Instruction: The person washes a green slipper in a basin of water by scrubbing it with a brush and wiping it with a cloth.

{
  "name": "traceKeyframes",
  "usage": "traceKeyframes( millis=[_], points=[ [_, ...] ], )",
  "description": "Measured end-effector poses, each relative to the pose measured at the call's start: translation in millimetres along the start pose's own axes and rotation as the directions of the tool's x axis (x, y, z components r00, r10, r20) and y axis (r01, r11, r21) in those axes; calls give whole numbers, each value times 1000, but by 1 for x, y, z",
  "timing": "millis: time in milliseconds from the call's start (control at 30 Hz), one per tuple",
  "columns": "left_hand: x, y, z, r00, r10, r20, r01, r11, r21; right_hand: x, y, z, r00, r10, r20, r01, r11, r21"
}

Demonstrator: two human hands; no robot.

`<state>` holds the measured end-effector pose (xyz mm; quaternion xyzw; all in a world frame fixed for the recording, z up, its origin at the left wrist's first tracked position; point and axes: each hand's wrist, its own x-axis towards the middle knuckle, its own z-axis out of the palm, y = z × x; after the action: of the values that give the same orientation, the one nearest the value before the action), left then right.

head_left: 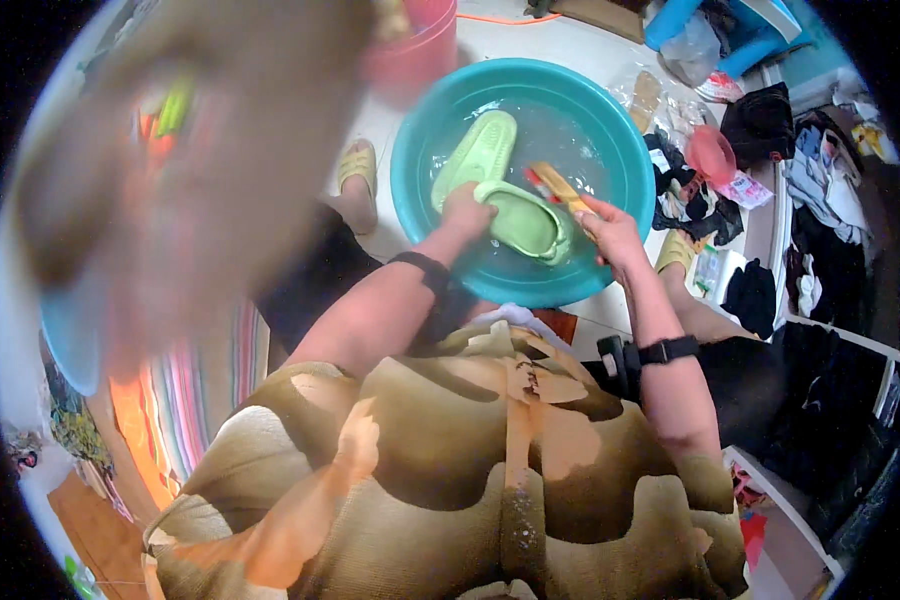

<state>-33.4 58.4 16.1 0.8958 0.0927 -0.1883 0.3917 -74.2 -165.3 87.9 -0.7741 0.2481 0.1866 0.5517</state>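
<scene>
A round teal basin [625, 160] with water in it stands on the floor before me. Over the water, my left hand [467, 212] grips a light green slipper [522, 224] by one end, its open foot side facing up. The other green slipper [485, 150] lies in the basin just beyond that hand, sole pattern showing. My right hand [613, 232] is closed round the handle of a wooden scrub brush [560, 187] with red bristles. The brush is at the right side of the held slipper; whether its bristles touch it I cannot tell.
A pink bucket [417, 50] stands beyond the basin at the left. Clothes and a pink bowl [710, 154] lie at the right, near a shelf with piled clothes [820, 180]. A large blurred brown shape [270, 130] covers the upper left. My feet in yellow slippers [357, 165] flank the basin.
</scene>
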Motion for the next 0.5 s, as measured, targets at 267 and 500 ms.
traceKeyframes(
  millis=[267, 500],
  points=[
    [-2, 17, 17, 992, 112, -59, -113, 994, -13, -16, 26, 14, 896, -414, 160, 410, 910, 60],
    [8, -10, 11, 997, 69, 29, -68, 996, -49, -15, 15, -1, 998, -44, 36, 40, 995, 94]
  ],
)
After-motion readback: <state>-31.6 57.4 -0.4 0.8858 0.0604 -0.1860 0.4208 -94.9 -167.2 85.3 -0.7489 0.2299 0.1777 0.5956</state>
